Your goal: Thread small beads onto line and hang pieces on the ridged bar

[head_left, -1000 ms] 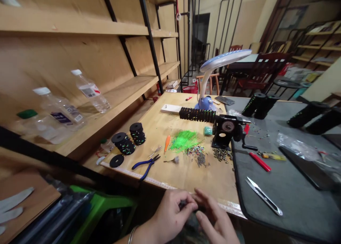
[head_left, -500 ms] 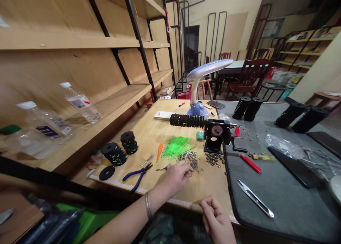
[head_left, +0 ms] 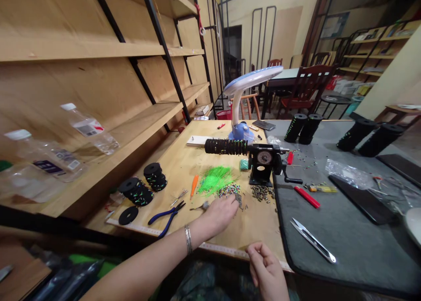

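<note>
Just off the wooden board's front edge (head_left: 250,244), the right hand (head_left: 266,270).

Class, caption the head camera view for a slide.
Left hand at beads on a wooden board, by green strands and blue pliers; right hand curled at the board's edge.
</note>
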`<action>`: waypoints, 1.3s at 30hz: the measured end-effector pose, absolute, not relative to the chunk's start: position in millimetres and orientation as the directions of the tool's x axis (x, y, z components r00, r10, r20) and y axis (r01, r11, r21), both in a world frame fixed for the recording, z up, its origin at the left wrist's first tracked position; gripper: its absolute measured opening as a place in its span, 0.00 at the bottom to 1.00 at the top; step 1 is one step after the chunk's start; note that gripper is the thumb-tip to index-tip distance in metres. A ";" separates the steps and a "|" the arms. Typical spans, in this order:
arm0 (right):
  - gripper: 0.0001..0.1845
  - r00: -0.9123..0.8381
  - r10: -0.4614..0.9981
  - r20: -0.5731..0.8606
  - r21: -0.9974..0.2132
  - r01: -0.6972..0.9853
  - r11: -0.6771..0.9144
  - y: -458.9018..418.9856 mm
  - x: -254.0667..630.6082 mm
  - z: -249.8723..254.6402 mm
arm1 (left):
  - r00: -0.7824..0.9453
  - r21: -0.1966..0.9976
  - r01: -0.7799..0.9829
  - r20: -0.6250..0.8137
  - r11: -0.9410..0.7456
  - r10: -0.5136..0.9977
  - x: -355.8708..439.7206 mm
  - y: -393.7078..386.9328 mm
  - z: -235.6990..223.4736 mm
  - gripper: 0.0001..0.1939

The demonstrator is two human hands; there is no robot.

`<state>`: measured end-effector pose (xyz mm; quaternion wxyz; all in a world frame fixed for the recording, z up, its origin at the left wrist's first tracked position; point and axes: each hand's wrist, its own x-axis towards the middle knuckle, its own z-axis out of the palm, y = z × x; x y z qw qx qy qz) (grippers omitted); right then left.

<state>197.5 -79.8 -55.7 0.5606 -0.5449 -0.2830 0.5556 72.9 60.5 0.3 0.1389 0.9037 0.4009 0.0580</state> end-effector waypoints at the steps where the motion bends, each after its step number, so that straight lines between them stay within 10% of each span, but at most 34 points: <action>1: 0.28 0.229 0.929 -0.292 -0.925 -0.313 -0.214 -80.7 197.8 -55.0 | 0.668 0.307 0.708 -0.001 -0.636 0.744 71.5 55.8 5.2 0.13; 5: 0.27 0.211 0.941 -0.264 -0.946 -0.246 -0.211 -87.7 196.7 -48.8 | 0.603 0.631 0.610 0.022 -0.479 0.797 59.2 20.9 23.4 0.08; 9: 0.24 0.158 0.975 -0.155 -0.978 -0.166 -0.128 -97.0 192.3 -39.6 | 0.437 0.945 0.325 -0.185 0.037 0.880 44.9 -26.8 19.7 0.03; 21: 0.21 -0.089 0.977 -0.191 -0.970 -0.133 -0.202 -111.6 158.1 -40.6 | 0.205 0.930 -0.016 -0.356 0.367 0.912 21.5 -82.1 -20.8 0.15; 39: 0.13 -0.138 0.950 -0.281 -0.931 -0.200 -0.305 -111.9 147.1 -49.7 | 0.174 0.957 -0.055 -0.271 0.284 0.947 17.4 -84.3 -21.9 0.14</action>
